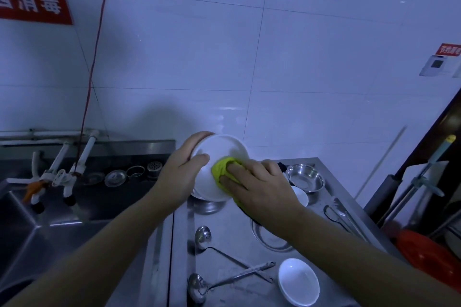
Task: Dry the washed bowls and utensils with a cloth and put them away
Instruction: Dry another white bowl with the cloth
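The white bowl (218,167) is held tilted in the air above the steel counter (224,264), its hollow facing the person. The left hand (179,177) grips its rim, thumb inside and fingers curled behind. The right hand (259,184) presses a yellow cloth (222,168) into the bowl's hollow, fingers bunched on it. It looks light, rigid, breakable and probably slick while damp, so the rim seems the safest hold. Below the bowl lie two ladles (204,284) and a small white bowl (298,281); right of it sits a steel bowl (305,177).
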`<control>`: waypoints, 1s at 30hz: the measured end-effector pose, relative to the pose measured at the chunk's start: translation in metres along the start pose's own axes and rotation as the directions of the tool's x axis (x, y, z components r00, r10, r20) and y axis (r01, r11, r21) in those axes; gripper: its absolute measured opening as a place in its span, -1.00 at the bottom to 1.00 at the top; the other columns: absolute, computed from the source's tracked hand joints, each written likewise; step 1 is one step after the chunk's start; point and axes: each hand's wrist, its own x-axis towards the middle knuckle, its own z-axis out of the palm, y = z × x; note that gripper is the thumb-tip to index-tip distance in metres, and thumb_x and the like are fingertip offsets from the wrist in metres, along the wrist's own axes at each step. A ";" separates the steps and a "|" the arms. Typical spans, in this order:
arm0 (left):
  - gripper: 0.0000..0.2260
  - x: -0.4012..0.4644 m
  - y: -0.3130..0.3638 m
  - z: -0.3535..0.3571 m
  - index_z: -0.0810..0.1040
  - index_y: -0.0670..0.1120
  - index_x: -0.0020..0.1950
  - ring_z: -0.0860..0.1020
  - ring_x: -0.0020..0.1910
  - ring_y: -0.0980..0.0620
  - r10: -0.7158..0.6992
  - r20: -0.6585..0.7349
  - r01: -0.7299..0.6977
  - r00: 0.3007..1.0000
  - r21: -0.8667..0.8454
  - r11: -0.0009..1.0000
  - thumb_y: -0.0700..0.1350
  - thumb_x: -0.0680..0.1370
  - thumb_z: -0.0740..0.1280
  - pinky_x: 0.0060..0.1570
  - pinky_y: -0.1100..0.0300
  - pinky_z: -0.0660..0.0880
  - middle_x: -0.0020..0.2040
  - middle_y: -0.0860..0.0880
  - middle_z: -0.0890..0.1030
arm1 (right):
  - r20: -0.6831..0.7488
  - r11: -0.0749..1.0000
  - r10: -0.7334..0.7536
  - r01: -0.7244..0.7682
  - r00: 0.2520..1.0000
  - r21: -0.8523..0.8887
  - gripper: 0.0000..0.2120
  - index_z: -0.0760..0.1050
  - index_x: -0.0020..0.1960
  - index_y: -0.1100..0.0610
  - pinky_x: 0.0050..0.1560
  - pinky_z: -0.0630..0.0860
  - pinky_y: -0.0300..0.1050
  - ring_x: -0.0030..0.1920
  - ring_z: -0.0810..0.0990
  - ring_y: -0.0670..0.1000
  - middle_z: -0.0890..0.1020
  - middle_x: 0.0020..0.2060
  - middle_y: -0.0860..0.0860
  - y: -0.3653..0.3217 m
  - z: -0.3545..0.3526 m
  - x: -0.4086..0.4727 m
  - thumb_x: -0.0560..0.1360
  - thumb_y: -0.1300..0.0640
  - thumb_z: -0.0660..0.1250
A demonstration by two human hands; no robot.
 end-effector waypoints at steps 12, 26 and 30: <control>-0.77 -0.010 -0.005 0.027 0.47 0.27 0.11 0.55 0.10 0.18 -0.056 -0.036 0.052 0.998 -0.096 0.994 0.13 0.50 0.15 0.06 0.21 0.46 0.06 0.21 0.59 | 0.176 0.921 0.370 -0.385 0.912 0.060 -0.28 0.61 0.12 0.14 -0.15 0.45 -0.12 -0.04 0.57 0.17 0.62 0.10 0.05 -0.021 -0.020 0.037 -0.08 0.26 0.51; -0.72 0.008 0.001 -0.010 0.53 0.13 0.18 0.62 0.05 0.02 -0.180 0.258 0.180 0.949 0.024 0.983 0.13 0.53 0.20 0.05 0.06 0.54 0.09 0.03 0.63 | 0.034 0.991 -0.107 0.104 0.994 0.080 -0.79 0.63 0.04 0.01 -0.18 0.45 -0.09 -0.12 0.61 0.09 0.65 0.06 -0.04 0.007 -0.005 -0.003 0.43 0.20 0.39; -0.61 0.012 -0.002 -0.019 0.41 0.19 0.31 0.58 0.14 0.06 -0.253 0.406 0.214 0.878 0.139 0.967 0.21 0.49 0.23 0.12 0.03 0.53 0.21 0.07 0.57 | 0.028 0.987 -0.140 0.137 0.990 0.084 -0.83 0.61 -0.07 0.04 -0.23 0.43 -0.09 -0.20 0.58 0.11 0.65 -0.05 -0.03 0.016 -0.001 -0.008 0.45 0.26 0.33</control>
